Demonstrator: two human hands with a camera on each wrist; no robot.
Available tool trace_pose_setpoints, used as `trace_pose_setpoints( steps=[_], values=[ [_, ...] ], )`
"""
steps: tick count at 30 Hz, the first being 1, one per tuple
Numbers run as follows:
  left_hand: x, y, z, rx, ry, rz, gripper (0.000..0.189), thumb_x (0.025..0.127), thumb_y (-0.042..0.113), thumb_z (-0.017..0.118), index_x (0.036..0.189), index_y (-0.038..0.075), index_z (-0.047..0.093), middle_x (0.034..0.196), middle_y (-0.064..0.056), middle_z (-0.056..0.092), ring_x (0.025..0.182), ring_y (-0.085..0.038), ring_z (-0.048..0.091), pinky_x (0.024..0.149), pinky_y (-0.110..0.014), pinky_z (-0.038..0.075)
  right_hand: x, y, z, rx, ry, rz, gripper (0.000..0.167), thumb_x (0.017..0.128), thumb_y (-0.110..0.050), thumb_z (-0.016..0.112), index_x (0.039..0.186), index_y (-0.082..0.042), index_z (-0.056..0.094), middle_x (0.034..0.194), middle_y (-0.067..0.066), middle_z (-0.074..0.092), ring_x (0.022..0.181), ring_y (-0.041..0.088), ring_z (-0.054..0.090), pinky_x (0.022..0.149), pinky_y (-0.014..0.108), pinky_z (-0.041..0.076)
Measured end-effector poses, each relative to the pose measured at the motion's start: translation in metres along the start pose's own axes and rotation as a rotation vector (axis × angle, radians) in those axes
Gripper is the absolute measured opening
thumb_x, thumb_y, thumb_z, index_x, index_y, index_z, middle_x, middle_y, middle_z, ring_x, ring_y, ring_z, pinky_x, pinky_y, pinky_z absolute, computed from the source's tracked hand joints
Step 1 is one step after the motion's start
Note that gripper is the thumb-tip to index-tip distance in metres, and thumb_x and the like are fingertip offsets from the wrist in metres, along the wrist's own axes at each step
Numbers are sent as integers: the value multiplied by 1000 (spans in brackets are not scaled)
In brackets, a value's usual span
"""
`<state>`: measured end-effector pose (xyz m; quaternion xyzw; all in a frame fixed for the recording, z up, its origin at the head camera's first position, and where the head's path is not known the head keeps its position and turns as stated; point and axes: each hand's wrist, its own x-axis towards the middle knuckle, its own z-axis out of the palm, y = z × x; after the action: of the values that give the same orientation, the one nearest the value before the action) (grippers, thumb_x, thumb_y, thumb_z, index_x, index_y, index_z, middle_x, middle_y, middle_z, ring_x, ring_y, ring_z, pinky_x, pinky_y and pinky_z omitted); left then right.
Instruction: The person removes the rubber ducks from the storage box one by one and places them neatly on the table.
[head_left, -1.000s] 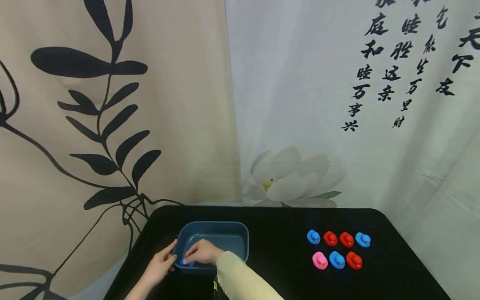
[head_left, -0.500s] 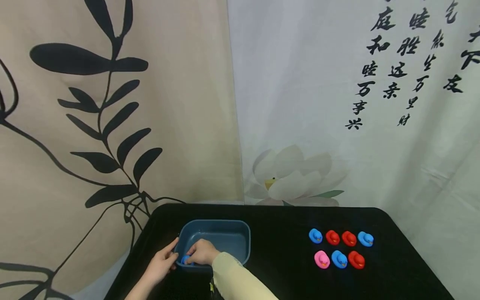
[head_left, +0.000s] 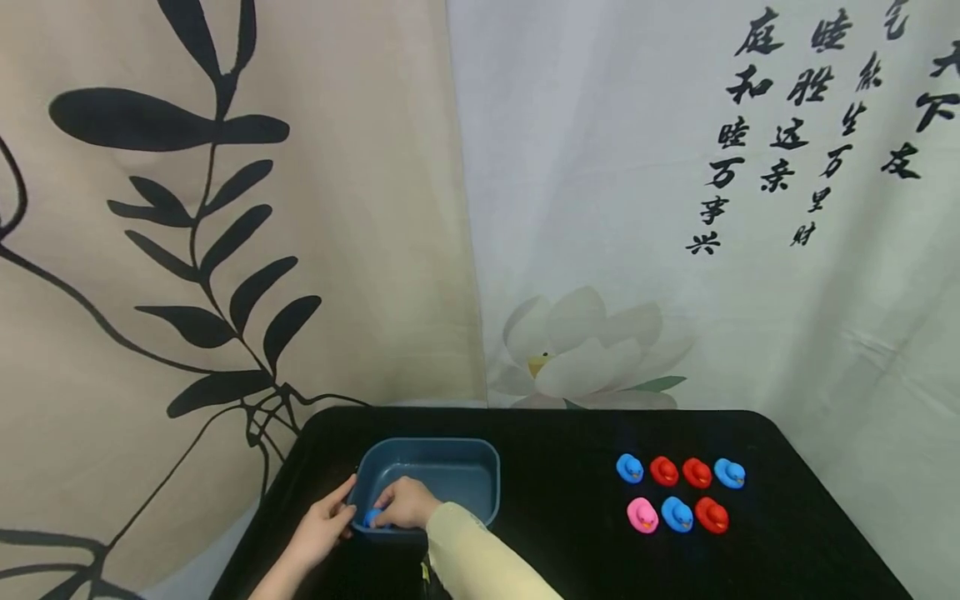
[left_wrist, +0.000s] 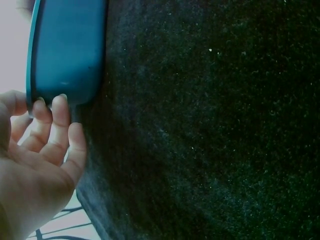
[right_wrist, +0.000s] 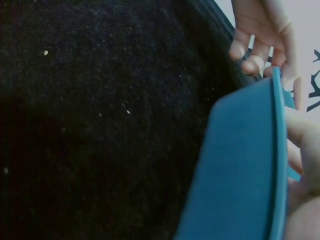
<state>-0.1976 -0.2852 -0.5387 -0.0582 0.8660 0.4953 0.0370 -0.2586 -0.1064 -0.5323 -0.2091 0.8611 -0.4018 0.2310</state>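
In the head view, a blue-grey plastic basin (head_left: 459, 477) stands at the left of the black table. At its near left corner, my left hand (head_left: 318, 532) grips the rim; the left wrist view shows its fingertips against the basin's outer wall (left_wrist: 70, 55). My right hand (head_left: 408, 503) reaches inside the basin and pinches a small blue toy duck (head_left: 373, 518) low in that same corner. Fingers cover part of the duck. In the right wrist view the basin wall (right_wrist: 235, 155) hides the duck and some of the right hand (right_wrist: 306, 160).
Two rows of small toy ducks lie on the table's right side: blue ones (head_left: 677, 515), red ones (head_left: 711, 516) and a pink one (head_left: 642, 516). Behind the black table (head_left: 555, 483) hangs a printed cloth (head_left: 375, 208).
The head view has shifted slightly. A little more of the blue duck shows beside my right fingertips than a second ago. Both hands stay in nearly the same place.
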Motion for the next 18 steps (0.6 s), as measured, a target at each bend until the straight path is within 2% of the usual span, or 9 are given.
trace_pose_setpoints(
  steps=[7,13,18],
  values=[
    [1,-1,2,-9,-11,-4,56,94,8,54,147,0,37,77,-9,56,65,-22,57,58,-31,50,-4,3,-18,19,-6,-34,14,81,-22,76,93,-15,74,81,-9,63,72,7,56,67,26,48],
    [4,-5,2,2,-11,-11,57,94,11,54,147,-1,36,76,-8,56,67,-22,57,59,-32,50,-16,1,-41,84,-73,-39,13,83,-23,74,95,-17,73,82,-7,63,74,13,61,65,31,53],
    [7,-6,1,12,-15,-28,57,94,11,53,146,-2,35,77,-9,56,67,-23,58,59,-33,50,-29,1,-62,60,-81,-91,14,84,-23,74,96,-18,74,87,-9,64,75,12,62,65,32,53]
  ],
)
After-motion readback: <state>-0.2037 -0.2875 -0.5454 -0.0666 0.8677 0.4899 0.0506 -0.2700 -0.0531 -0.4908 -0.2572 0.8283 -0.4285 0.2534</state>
